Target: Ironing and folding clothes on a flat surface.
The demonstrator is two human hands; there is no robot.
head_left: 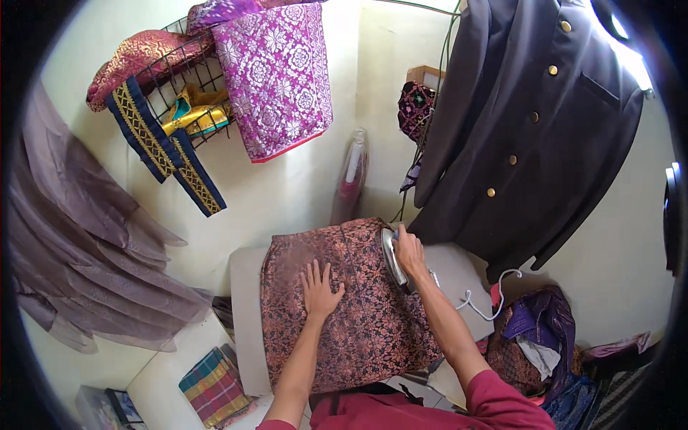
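A dark cloth (362,322) with a reddish-orange floral pattern lies spread over a grey padded ironing board (247,322). My left hand (319,292) rests flat on the cloth, fingers spread, left of its middle. My right hand (409,252) is closed around the handle of a clothes iron (392,256), at the cloth's far right edge. The iron's metal side shows along that edge; its soleplate is hidden. A pale cord (487,315) runs from beside my right wrist across the right end of the board.
A dark jacket with gold buttons (530,129) hangs at right, low over the board. A wire basket (193,79) on the wall bears a purple patterned cloth (276,82). Sheer mauve fabric (86,236) hangs left. Folded plaid cloth (215,387) and heaped clothes (534,337) flank the board.
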